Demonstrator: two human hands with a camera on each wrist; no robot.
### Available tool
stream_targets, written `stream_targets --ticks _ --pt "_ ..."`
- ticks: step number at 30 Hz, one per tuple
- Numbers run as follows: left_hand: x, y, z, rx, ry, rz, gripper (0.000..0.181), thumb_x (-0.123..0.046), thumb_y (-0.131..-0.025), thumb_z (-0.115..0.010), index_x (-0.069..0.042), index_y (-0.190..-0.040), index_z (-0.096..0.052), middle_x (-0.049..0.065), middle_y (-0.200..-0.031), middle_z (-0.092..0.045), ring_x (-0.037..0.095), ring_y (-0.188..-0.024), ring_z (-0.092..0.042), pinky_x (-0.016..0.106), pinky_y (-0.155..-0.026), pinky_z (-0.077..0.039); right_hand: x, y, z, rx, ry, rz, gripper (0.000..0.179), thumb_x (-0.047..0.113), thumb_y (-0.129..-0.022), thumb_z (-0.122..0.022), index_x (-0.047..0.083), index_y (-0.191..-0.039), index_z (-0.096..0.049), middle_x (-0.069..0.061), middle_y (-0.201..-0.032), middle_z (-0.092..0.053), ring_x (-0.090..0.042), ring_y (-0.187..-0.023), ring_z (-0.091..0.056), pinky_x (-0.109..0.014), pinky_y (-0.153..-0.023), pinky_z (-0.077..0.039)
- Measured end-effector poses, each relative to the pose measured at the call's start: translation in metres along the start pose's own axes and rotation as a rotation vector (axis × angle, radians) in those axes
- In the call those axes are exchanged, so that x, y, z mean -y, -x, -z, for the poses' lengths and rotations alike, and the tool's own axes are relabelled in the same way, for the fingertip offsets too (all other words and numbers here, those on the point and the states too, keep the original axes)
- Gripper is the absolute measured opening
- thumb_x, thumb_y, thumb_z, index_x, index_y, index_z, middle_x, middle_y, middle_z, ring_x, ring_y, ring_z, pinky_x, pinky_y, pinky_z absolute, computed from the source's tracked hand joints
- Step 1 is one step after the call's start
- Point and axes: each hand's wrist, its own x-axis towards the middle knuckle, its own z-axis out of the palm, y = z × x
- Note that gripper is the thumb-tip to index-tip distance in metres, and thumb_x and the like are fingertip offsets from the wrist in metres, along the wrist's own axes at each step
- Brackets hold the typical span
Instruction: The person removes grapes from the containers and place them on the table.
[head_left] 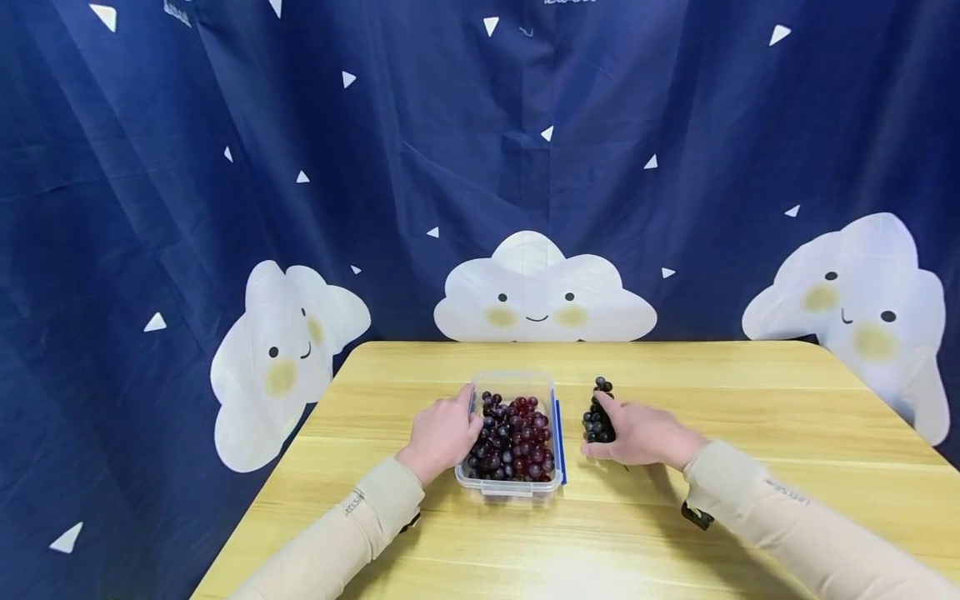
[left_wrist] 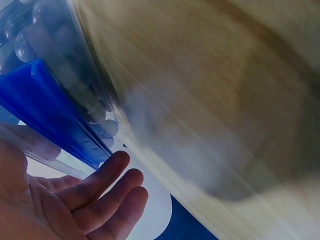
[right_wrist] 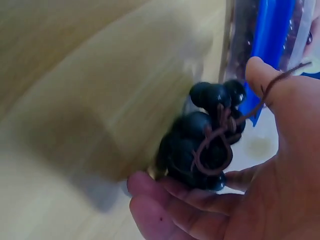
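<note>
A clear plastic container stands on the table, filled with dark and reddish grapes. At its left side my left hand holds the rim. The left wrist view shows the thumb behind the clear rim and the other fingers outside, near a blue clip. To the container's right, my right hand curls round a bunch of black grapes. In the right wrist view, fingers lie along one side of the bunch and the thumb near the other; a brown stem sticks out.
The wooden table reaches to a dark blue curtain with white clouds behind it. Another blue clip juts from the container's right side, between it and my right hand.
</note>
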Motion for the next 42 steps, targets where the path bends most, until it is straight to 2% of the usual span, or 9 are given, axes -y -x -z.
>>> stream_targets --ticks 3,7,11,14,23,27,33,37,42 --pt "0.0 0.0 0.0 0.002 -0.002 0.003 0.061 -0.031 -0.097 -0.053 -0.014 -0.154 -0.04 0.007 -0.08 -0.067 0.019 -0.064 -0.058 0.038 -0.051 -0.046 0.002 0.002 -0.003 -0.014 0.03 0.009 0.115 0.072 -0.078 -0.069 0.007 -0.16 -0.021 -0.03 -0.131 -0.059 -0.034 -0.087 -0.067 -0.052 -0.07 -0.054" --pt "-0.001 0.0 0.001 0.001 -0.002 0.0 0.061 -0.031 -0.097 -0.052 -0.014 -0.154 -0.04 0.009 -0.083 -0.069 0.021 -0.068 -0.062 0.04 -0.053 -0.048 0.003 0.002 -0.007 -0.026 0.021 0.031 0.105 0.059 -0.079 -0.076 0.014 -0.16 -0.026 -0.034 -0.134 -0.055 -0.029 -0.073 -0.065 -0.047 -0.061 -0.052" --pt "-0.001 0.001 0.001 0.005 -0.004 -0.002 0.061 -0.031 -0.096 -0.052 -0.014 -0.154 -0.04 0.008 -0.083 -0.068 0.021 -0.069 -0.062 0.04 -0.054 -0.048 0.003 0.002 -0.01 -0.042 0.013 0.057 0.089 0.048 -0.081 -0.079 0.018 -0.156 -0.04 -0.034 -0.136 -0.055 -0.031 -0.078 -0.066 -0.048 -0.064 -0.053" --pt "-0.001 0.001 0.0 0.015 -0.003 -0.001 0.062 -0.031 -0.097 -0.053 -0.014 -0.154 -0.039 0.004 -0.076 -0.064 0.019 -0.065 -0.058 0.038 -0.052 -0.046 0.003 0.003 -0.011 -0.067 -0.001 0.082 0.082 0.042 -0.082 -0.079 0.014 -0.152 -0.047 -0.032 -0.129 -0.06 -0.029 -0.084 -0.066 -0.048 -0.069 -0.053" --pt "0.001 0.001 -0.001 0.012 0.005 -0.005 0.062 -0.032 -0.097 -0.054 -0.014 -0.155 -0.038 0.004 -0.076 -0.064 0.018 -0.063 -0.057 0.037 -0.052 -0.046 0.005 0.006 -0.016 -0.089 -0.11 0.062 0.077 0.03 -0.084 -0.077 0.012 -0.152 -0.046 -0.023 -0.119 -0.067 -0.017 -0.057 -0.047 -0.036 -0.062 -0.042" --pt "0.001 0.002 0.0 0.009 0.005 -0.008 0.061 -0.031 -0.098 -0.053 -0.013 -0.154 -0.039 0.004 -0.076 -0.064 0.018 -0.062 -0.056 0.037 -0.051 -0.045 0.005 0.006 -0.018 -0.084 -0.14 0.046 0.076 0.029 -0.085 -0.075 0.013 -0.153 -0.044 -0.016 -0.094 -0.07 -0.015 -0.052 -0.042 -0.034 -0.057 -0.038" --pt "0.001 0.002 -0.001 0.005 0.001 -0.007 0.06 -0.031 -0.097 -0.054 -0.013 -0.153 -0.04 0.005 -0.079 -0.066 0.019 -0.066 -0.06 0.038 -0.054 -0.048 0.006 0.008 -0.017 -0.104 -0.157 0.049 0.072 0.03 -0.086 -0.074 0.015 -0.151 -0.047 -0.005 -0.086 -0.066 -0.017 -0.058 -0.045 -0.035 -0.061 -0.038" --pt "0.001 0.002 0.0 0.01 0.008 -0.006 0.061 -0.03 -0.097 -0.054 -0.013 -0.154 -0.04 0.005 -0.078 -0.066 0.019 -0.065 -0.059 0.038 -0.053 -0.047 0.006 0.01 -0.018 -0.091 -0.205 0.039 0.072 0.029 -0.086 -0.073 0.016 -0.152 -0.046 -0.002 -0.066 -0.055 -0.015 -0.05 -0.041 -0.033 -0.054 -0.036" --pt "0.0 0.001 0.001 0.011 0.014 -0.007 0.061 -0.03 -0.097 -0.054 -0.012 -0.154 -0.039 0.005 -0.078 -0.065 0.017 -0.062 -0.055 0.037 -0.051 -0.045 0.007 0.01 -0.021 -0.065 -0.272 0.045 0.072 0.028 -0.086 -0.072 0.017 -0.152 -0.045 0.001 -0.058 -0.054 -0.011 -0.044 -0.039 -0.03 -0.048 -0.038"
